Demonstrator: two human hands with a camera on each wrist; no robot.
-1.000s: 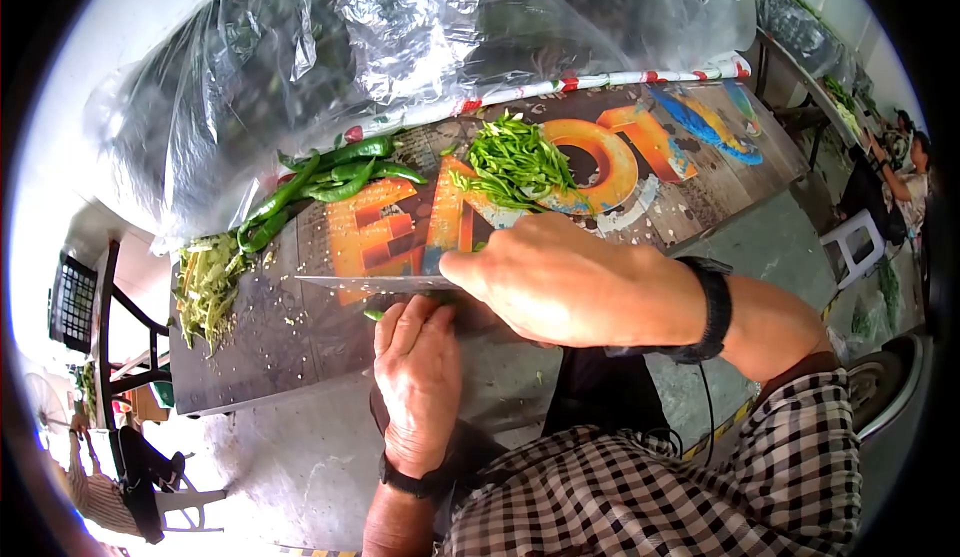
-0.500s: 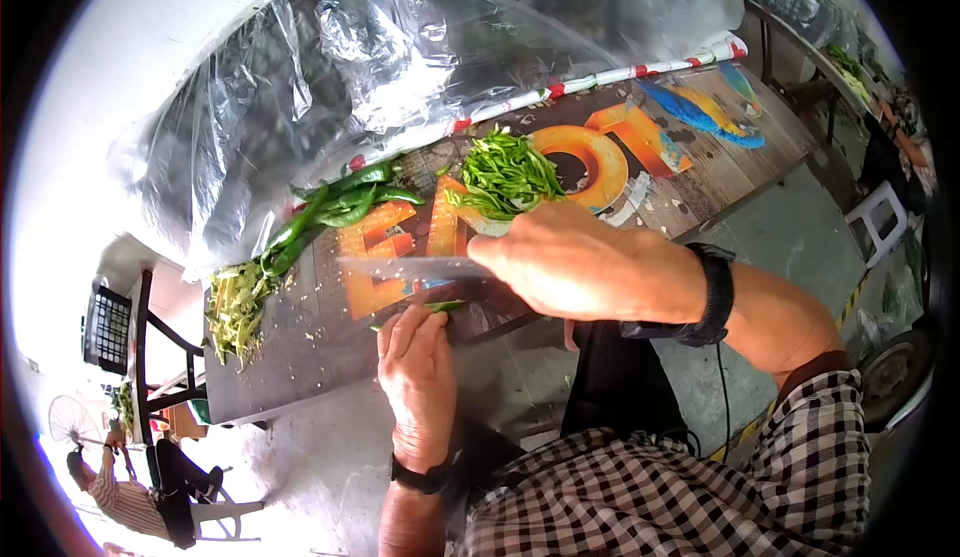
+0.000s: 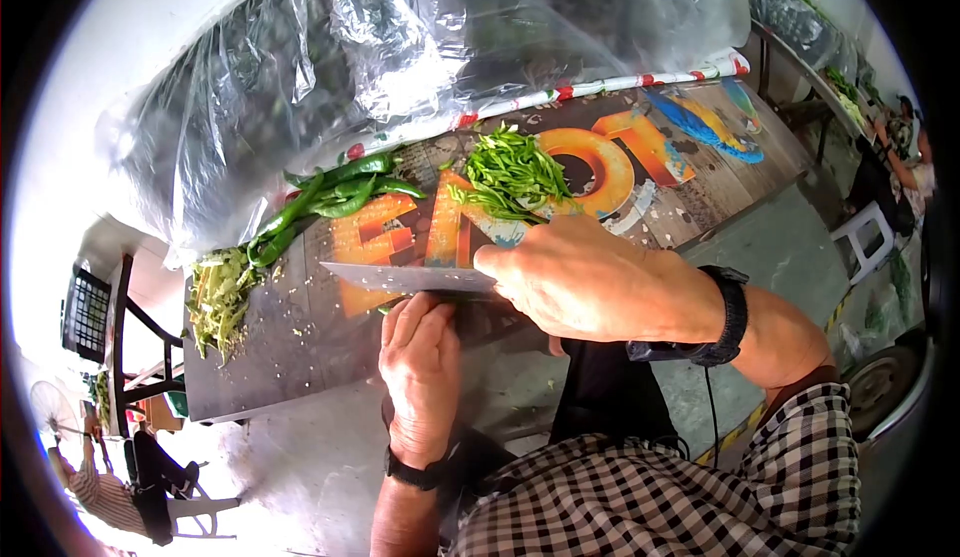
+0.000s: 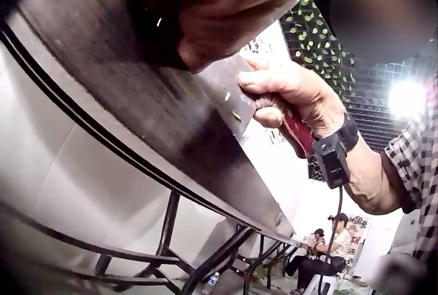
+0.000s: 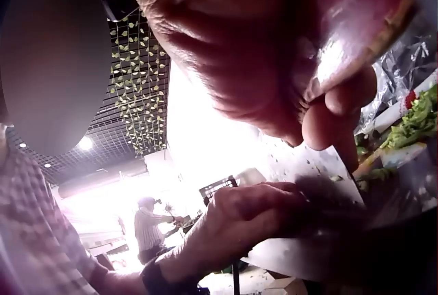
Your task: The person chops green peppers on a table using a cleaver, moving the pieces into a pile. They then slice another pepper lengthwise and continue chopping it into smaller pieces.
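The cleaver (image 3: 405, 277) stands edge-down on the table (image 3: 260, 357), directly ahead of the left grip (image 3: 420, 357), whose flat fingers pin a mostly hidden green pepper (image 3: 384, 309) steady. The right grip (image 3: 580, 282) wraps the cleaver's handle. Sliced strips (image 3: 510, 172) lie heaped beyond the blade, clear of the cutting.

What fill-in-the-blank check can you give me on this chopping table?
The right hand grips the cleaver by its ____.
The left hand rests on the table with its fingertips at the cleaver's ____.
The whole green chillies lie ____ the sliced pile and the pale trimmings.
Missing words: handle; blade; between.
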